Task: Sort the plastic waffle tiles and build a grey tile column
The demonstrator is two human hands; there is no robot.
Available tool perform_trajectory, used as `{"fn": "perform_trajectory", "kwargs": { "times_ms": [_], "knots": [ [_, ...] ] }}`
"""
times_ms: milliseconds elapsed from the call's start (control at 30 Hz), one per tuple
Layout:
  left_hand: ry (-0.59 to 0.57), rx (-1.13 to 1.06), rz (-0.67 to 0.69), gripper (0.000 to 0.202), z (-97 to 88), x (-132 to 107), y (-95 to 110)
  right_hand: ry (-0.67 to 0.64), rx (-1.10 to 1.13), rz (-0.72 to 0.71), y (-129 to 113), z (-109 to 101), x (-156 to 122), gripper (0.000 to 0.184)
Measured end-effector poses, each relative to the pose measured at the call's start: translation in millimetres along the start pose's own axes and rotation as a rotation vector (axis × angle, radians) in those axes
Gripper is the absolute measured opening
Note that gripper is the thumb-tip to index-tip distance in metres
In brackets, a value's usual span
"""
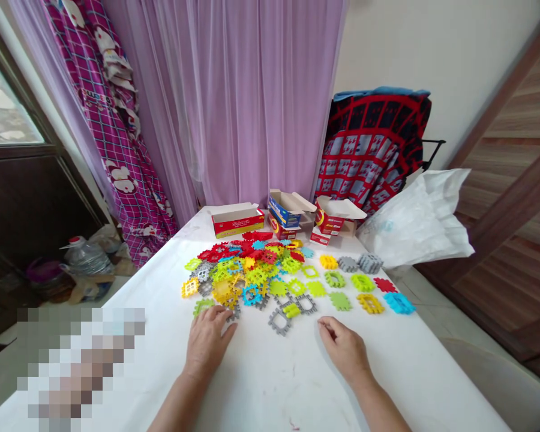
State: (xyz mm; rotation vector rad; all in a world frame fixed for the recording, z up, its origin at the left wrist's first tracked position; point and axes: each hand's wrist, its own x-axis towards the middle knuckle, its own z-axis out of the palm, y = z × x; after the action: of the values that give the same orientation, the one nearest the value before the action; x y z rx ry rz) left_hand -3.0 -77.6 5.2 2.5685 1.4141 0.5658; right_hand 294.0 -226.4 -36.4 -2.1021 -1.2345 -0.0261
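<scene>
The left hand (206, 343) lies open on the white table (270, 384), its fingers relaxed and grasping nothing, their tips at the edge of a heap of plastic waffle tiles (245, 273). The right hand (343, 349) rests near a grey tile (279, 321), its fingers loosely curled and empty. The heap spreads across the table's middle, with more tiles lying in loose rows to its right and cardboard boxes (290, 210) beyond. The tiles look light and stiff, probably slippery; a pinch across a notched edge should hold best.
</scene>
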Motion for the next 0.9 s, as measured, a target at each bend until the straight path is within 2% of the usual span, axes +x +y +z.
{"fn": "perform_trajectory", "kwargs": {
  "times_ms": [300,400,500,567,667,767,900],
  "knots": [
    [-0.121,-0.035,0.040,0.014,-20.3,25,15,-0.048,0.025,-0.002,-4,-6,3,0.034],
    [-0.102,-0.120,0.006,0.019,-27.9,28,14,-0.054,0.031,-0.001,-3,-5,2,0.033],
    [-0.048,-0.256,-0.093,0.025,-30.3,29,12,-0.055,0.036,-0.013,-3,-5,2,0.032],
    [-0.027,-0.384,-0.185,0.030,-25.9,30,13,-0.052,0.041,-0.019,-4,-5,2,0.031],
    [-0.062,-0.641,-0.320,0.046,-11.1,32,23,-0.038,0.059,-0.029,-5,-6,2,0.029],
    [-0.150,-0.912,-0.409,0.058,4.9,31,43,-0.027,0.095,-0.049,-6,-5,1,0.027],
    [-0.278,-1.172,-0.464,0.058,18.2,30,75,0.040,0.183,-0.100,-10,-5,1,0.026]
  ]
}}
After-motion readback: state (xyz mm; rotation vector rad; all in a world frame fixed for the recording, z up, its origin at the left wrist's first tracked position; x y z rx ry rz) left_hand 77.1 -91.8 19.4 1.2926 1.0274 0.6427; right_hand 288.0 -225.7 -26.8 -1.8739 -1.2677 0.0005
